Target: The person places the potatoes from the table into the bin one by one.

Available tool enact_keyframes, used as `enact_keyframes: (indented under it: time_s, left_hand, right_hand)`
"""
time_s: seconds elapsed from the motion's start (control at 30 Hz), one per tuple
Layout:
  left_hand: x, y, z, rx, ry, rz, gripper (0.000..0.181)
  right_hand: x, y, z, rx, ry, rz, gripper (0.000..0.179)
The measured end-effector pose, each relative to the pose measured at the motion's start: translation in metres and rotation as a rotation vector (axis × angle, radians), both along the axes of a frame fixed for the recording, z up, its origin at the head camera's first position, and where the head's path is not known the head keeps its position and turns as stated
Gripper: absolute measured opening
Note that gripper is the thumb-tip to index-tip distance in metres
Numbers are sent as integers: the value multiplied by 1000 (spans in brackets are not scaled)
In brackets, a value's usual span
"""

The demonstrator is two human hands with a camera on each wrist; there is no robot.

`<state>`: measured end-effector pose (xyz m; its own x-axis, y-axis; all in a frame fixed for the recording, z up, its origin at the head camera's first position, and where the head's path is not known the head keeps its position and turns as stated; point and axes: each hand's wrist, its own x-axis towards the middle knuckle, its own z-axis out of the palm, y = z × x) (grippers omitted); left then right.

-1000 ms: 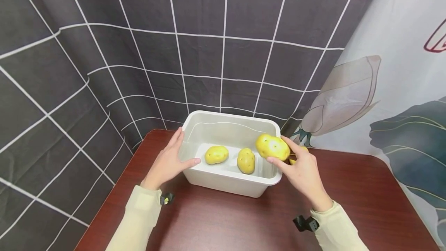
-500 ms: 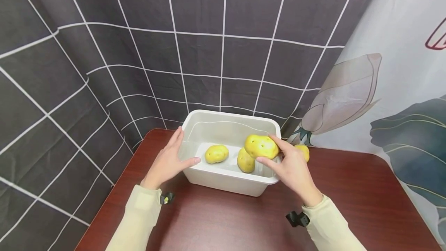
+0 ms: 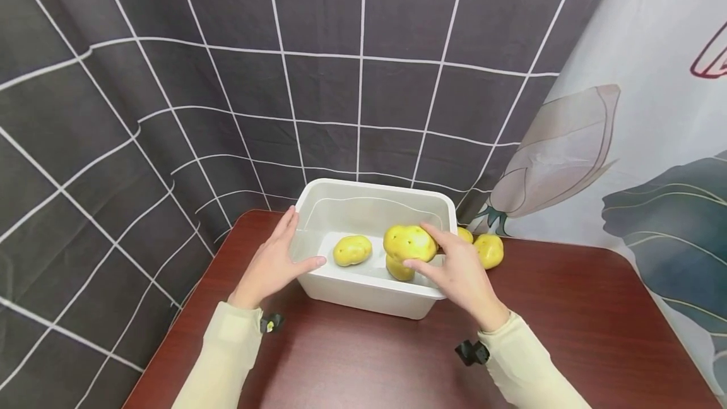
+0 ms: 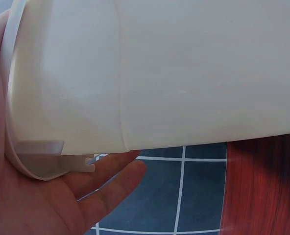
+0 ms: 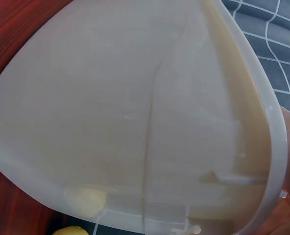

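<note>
From afar I see the right hand (image 3: 462, 276) pinching a yellow potato (image 3: 407, 243) over the white plastic tub (image 3: 358, 295), the left hand (image 3: 272, 265) spread against its left end; I'd lower gently, avoiding the partly hidden potato (image 3: 400, 271).

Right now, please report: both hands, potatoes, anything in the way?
Left hand at left end of white plastic bin. Right hand gripping yellow potato over bin. Possible obstacle: second potato inside bin, partly hidden by held one.

The rectangular white plastic tub (image 3: 363, 301) looks smooth, the held lumpy yellow potato (image 3: 404, 243) glossy, the red-brown wood-grained tabletop (image 3: 352, 358) satiny.
</note>
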<state>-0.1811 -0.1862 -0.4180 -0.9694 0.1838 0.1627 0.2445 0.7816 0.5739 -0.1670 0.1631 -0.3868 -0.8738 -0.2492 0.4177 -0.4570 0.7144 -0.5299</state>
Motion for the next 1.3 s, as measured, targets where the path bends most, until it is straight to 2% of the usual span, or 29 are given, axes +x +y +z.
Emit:
enact_keyframes:
  time_s: [0.47,0.83,1.3]
  left_hand:
    - [0,1,0,14,2,-4,112]
    - [1,-1,0,15,5,-5,114]
    - [1,-1,0,14,5,-4,113]
  right_hand:
    - [-1,-6,-3,103,-12,17,76]
    - [-3,-7,-3,142,-9,65,74]
    - [-4,-8,-4,199,-25,69,68]
